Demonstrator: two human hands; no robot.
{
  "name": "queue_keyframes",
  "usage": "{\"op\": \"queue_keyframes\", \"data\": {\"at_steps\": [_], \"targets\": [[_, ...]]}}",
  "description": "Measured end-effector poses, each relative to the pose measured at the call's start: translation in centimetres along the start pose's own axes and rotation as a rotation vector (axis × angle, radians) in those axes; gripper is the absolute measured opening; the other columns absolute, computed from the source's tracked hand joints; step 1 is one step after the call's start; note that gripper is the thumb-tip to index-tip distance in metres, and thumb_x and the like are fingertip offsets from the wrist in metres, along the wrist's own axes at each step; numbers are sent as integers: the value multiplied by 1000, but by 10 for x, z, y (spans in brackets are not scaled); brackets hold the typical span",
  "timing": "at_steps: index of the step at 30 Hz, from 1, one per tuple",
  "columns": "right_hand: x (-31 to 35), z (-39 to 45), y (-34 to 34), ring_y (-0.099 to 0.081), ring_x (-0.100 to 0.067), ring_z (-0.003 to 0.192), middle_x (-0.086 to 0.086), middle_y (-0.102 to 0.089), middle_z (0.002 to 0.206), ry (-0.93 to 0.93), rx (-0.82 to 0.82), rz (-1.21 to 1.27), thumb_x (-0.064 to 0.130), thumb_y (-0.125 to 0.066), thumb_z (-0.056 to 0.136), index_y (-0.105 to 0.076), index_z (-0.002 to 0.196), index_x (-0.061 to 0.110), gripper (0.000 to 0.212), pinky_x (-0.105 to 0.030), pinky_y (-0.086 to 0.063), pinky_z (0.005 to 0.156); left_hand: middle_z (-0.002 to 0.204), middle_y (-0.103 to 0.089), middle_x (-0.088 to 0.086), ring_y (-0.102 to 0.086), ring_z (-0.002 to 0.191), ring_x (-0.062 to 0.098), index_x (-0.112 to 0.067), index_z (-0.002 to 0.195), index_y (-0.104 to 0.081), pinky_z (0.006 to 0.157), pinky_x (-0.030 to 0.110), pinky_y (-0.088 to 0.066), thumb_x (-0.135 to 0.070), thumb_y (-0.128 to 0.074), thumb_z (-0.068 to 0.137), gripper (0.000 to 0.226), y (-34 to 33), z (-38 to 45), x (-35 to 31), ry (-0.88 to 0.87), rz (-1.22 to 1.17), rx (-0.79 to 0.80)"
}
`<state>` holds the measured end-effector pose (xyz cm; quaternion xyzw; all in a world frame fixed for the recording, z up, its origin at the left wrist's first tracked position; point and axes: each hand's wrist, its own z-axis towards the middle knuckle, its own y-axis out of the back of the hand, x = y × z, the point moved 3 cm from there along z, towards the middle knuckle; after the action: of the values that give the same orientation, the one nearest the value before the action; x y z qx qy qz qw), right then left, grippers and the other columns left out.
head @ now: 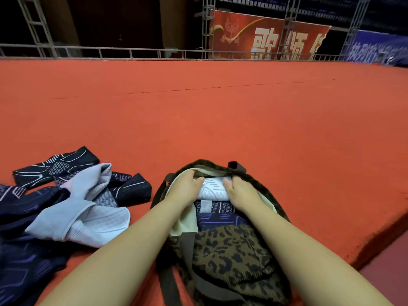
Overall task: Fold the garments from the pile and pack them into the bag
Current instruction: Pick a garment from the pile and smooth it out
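1. Garments are the subject: a white folded garment [213, 188] sits inside the open mouth of our leopard-print bag [231, 250], on top of a dark patterned garment [218, 214] already packed
2. Our left hand [187, 187] and right hand [240, 191] grip its two short ends, fingers curled over it
3. Its long axis runs left to right between our hands, both equally near; we judge it goes straight down next
4. Unfolded pile [66, 206] lies left of the bag on the red carpet [220, 118]
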<state>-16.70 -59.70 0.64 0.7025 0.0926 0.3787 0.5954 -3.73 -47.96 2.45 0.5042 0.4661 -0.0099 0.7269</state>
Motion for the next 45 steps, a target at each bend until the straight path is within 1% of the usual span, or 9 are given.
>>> {"op": "queue_keyframes", "data": {"at_steps": [6,9,14,19,23,25,31,38,45], "targets": [[24,-42,36,-51,-30,112,-11,-59,112,279,-116,-50,40,-30,100,-57,101,11,39,-37,-38,90,96,-55,0,-54,91,21,-12,110,-51,69,29,-33,-29,-50,92,25,3,2,2,17,-9,43],[37,-59,23,-26,-18,139,-7,-37,149,477,161,-63,34,-26,103,-44,139,12,46,-18,-10,111,71,-42,-4,-42,65,15,-16,78,-41,56,30,-28,-23,-46,94,18,9,-3,0,11,-80,-18],[41,-41,-10,6,-21,148,-1,1,161,298,417,-134,50,-15,101,-10,151,35,53,-38,1,119,83,-48,-3,-49,82,20,-11,88,-47,73,35,-38,-25,-43,94,16,30,-18,-13,-87,-73,-40],[56,-53,16,-35,-27,134,-10,-44,142,311,314,7,40,-18,102,-44,136,15,50,-39,-26,110,128,-56,-9,-51,117,10,-22,128,-54,101,32,-40,-28,-51,92,37,49,-57,2,-39,-256,117],[83,-88,36,-58,-8,96,12,-65,93,352,117,414,42,-38,96,-67,97,19,37,-27,-41,86,94,-68,-5,-60,83,8,-29,89,-65,73,26,-48,-30,-57,86,8,78,-99,45,9,-310,97],[105,-105,30,-62,-7,86,5,-68,85,383,108,624,45,-45,86,-67,86,14,38,-29,-46,82,89,-66,-3,-58,78,9,-27,84,-62,60,19,-41,-22,-55,90,10,88,-122,68,65,-354,139],[169,-141,-28,-57,-7,67,-1,-66,71,517,274,557,34,-53,83,-62,72,17,22,-37,-48,74,87,-65,-3,-57,74,7,-17,92,-64,63,14,-42,-22,-57,89,9,113,-201,133,212,-390,192],[231,-157,-99,-56,-12,59,0,-63,71,129,475,874,37,-51,91,-60,81,17,25,-23,-39,54,98,-69,0,-66,82,8,-17,106,-60,71,17,-48,-38,-56,80,34,151,-273,180,392,-644,119],[281,-155,-117,-39,-10,41,1,-50,56,-233,278,1175,35,-62,88,-61,71,17,25,-17,-26,39,100,-72,-3,-69,85,10,-23,105,-63,75,25,-50,-44,-51,76,38,179,-299,198,449,-714,22]]}}
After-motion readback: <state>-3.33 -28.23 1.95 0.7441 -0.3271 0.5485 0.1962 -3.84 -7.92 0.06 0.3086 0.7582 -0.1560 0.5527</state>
